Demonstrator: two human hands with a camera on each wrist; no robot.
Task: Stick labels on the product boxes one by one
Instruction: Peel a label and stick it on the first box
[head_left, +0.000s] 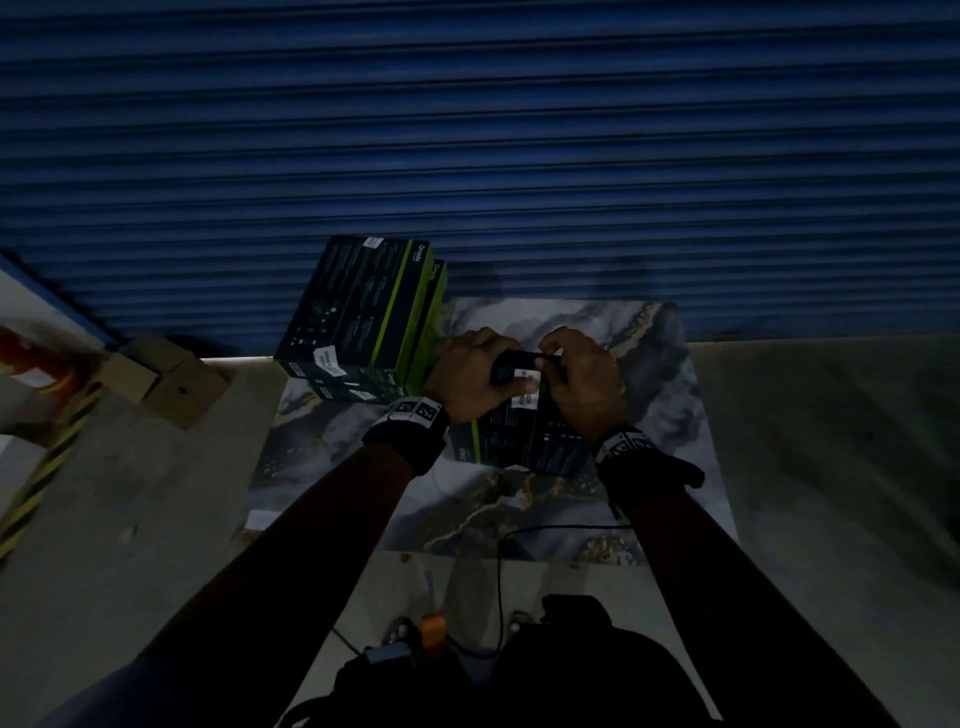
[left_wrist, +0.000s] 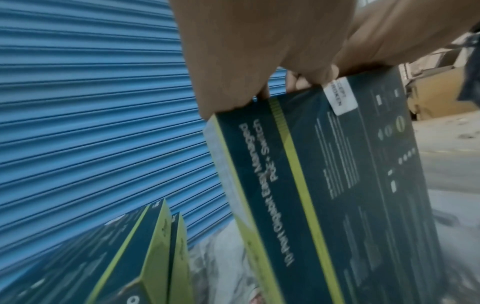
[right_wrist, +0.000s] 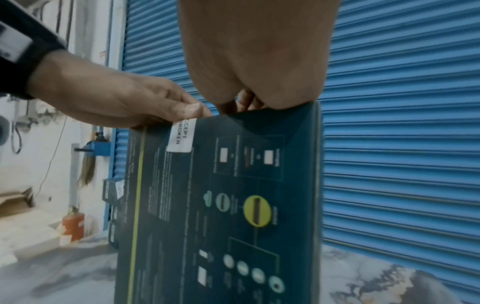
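Dark teal box (right_wrist: 221, 205) (lime stripe), probably white label (right_wrist: 181, 137).

Three cams: head looking down, one on each of my wrists, close up.

Head cam looks forward and down from above onto the marble sheet (head_left: 519, 499) and blue shutter (head_left: 467, 130), my hands mid-frame and fairly far. Left wrist cam sits right behind my left hand (left_wrist: 246, 51), facing the shutter. Right wrist cam does the same behind my right hand (right_wrist: 259, 51). All three share the held box (right_wrist: 221, 205) and its white label (right_wrist: 180, 136).
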